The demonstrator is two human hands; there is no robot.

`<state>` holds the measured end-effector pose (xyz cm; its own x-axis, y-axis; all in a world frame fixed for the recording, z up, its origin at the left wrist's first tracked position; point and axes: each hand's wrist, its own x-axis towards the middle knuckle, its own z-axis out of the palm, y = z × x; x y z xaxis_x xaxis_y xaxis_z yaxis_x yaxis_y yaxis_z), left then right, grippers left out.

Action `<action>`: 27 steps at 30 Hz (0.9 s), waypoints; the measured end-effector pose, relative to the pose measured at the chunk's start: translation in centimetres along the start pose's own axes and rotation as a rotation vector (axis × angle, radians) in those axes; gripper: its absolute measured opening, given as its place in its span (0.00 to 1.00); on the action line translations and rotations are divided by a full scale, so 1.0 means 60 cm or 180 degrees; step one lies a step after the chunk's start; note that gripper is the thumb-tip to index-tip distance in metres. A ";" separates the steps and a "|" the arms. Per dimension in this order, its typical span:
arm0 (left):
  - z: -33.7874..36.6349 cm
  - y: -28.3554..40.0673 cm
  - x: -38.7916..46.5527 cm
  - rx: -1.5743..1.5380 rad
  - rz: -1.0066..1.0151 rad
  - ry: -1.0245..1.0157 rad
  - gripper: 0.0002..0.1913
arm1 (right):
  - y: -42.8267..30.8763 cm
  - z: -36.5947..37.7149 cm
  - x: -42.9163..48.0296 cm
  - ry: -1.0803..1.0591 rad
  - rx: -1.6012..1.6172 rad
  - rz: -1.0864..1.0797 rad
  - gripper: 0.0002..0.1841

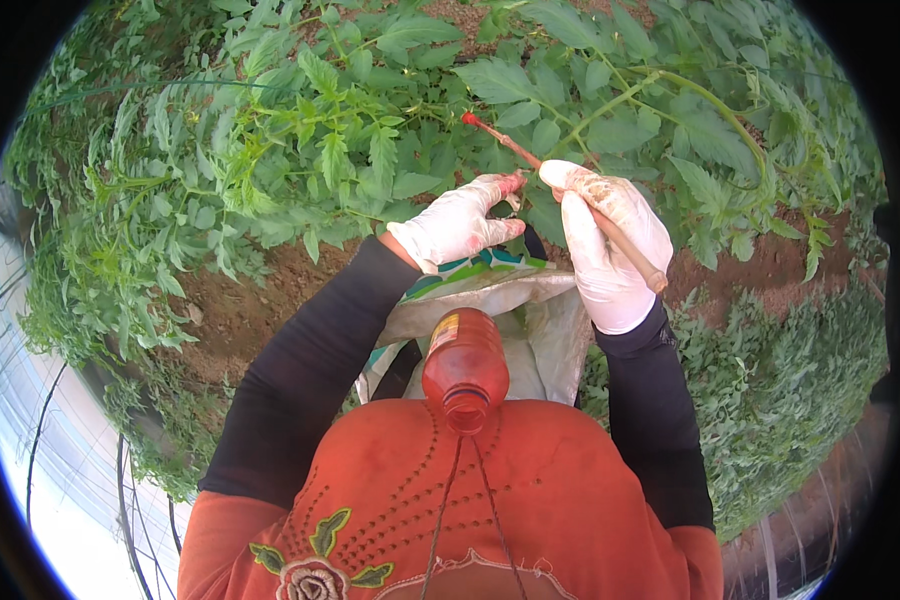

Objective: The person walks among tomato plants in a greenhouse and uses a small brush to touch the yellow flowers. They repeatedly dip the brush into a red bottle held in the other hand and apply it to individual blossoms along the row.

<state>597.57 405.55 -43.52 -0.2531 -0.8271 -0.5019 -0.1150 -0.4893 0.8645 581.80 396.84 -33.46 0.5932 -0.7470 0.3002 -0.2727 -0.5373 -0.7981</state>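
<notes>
My right hand [619, 240], in a stained white glove, grips a thin wooden stick [622, 244]. Its far end carries a bright red tip [470, 118] that points up and left among the tomato plants [390, 150]. My left hand [469, 217], also gloved and with red stains on the fingers, reaches in at the leaves' lower edge. Its thumb and forefinger are apart; a small pale bit by the fingertips is too unclear to name. Against my chest hangs a red plastic bottle [466, 352] on a cord [442, 510], its mouth uncapped and towards me.
Below my hands is a whitish woven sack [555, 337] with green print. Bare brown soil [270, 300] runs between the plant rows, and more foliage [787, 397] grows at the right. A green string [150, 86] crosses the plants; plastic sheeting [67, 465] lies at the far left.
</notes>
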 end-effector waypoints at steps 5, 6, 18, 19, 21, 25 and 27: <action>-0.006 0.008 -0.005 0.0176 0.0048 -0.0002 0.35 | 0.014 0.008 -0.007 0.0055 0.0043 0.0090 0.11; -0.006 0.008 -0.005 0.0251 0.0086 0.0021 0.36 | 0.015 0.008 -0.009 0.0073 0.0136 0.0191 0.11; 0.003 -0.021 0.003 0.0420 0.0346 0.0278 0.37 | 0.000 -0.016 -0.003 0.0153 0.0324 0.0644 0.08; 0.004 -0.024 0.004 0.0399 0.0351 0.0272 0.37 | 0.001 -0.015 -0.003 0.0148 0.0332 0.0756 0.08; 0.007 -0.027 0.004 0.0385 0.0356 0.0262 0.37 | 0.004 -0.011 -0.002 0.0112 0.0281 0.0831 0.08; 0.008 -0.025 0.001 0.0409 0.0389 0.0275 0.38 | 0.005 -0.003 -0.002 0.0138 0.0415 0.1108 0.10; 0.007 -0.022 -0.003 0.0409 0.0348 0.0269 0.37 | 0.004 0.001 -0.002 0.0140 0.0416 0.1087 0.10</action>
<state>597.36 406.46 -44.53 -0.1899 -0.8964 -0.4005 -0.2143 -0.3603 0.9079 581.70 396.80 -33.72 0.4508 -0.8923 0.0250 -0.3484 -0.2017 -0.9154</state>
